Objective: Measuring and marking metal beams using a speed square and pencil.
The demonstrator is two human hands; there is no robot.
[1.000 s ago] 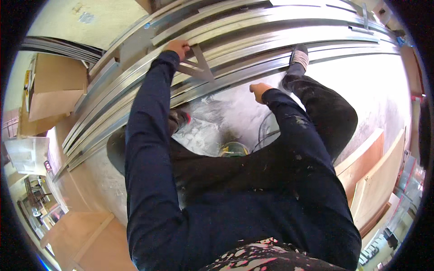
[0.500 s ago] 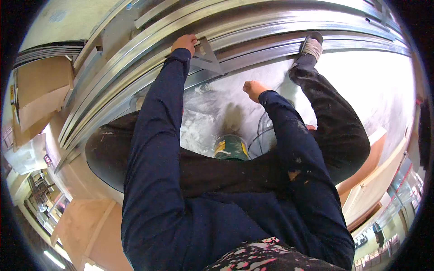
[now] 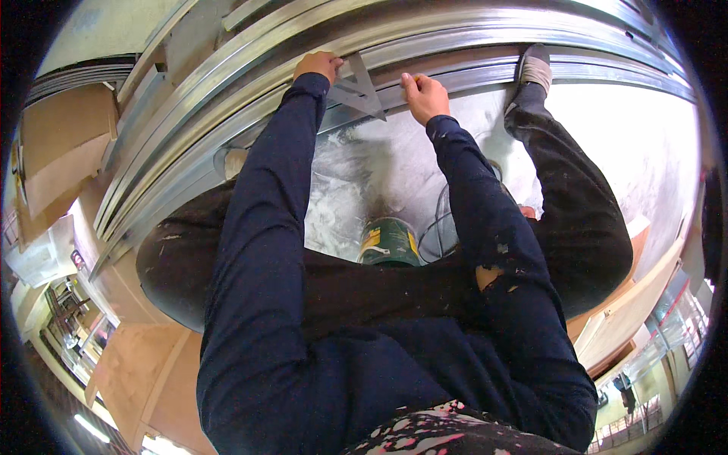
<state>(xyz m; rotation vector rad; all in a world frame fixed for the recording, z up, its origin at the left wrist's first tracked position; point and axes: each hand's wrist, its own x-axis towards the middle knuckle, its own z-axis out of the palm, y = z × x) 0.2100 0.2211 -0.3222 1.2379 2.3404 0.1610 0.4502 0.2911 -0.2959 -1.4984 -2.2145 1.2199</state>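
Note:
My left hand (image 3: 318, 67) rests on the long metal channels (image 3: 485, 32), its fingers closed at the edge of a grey triangle square (image 3: 366, 82). The square lies across the channels, with one corner reaching over the nearer one. To the right of the square is my right hand (image 3: 426, 98), close to the nearest channel, fingers curled together in a pinch. Whatever it holds, if anything, is too small or hidden to make out.
A green bucket (image 3: 390, 241) with a yellow label stands between my legs on the white-dusted floor (image 3: 341, 182). Beside it lies a looped dark cable (image 3: 436, 227). My shod foot (image 3: 537, 70) is against the channels on the right. Cardboard (image 3: 68, 129) and boards (image 3: 629, 303) lie at the sides.
My right hand has moved up and forward, from over the floor to beside the channels. My left hand and the triangle square have shifted slightly right, the hand still at the square.

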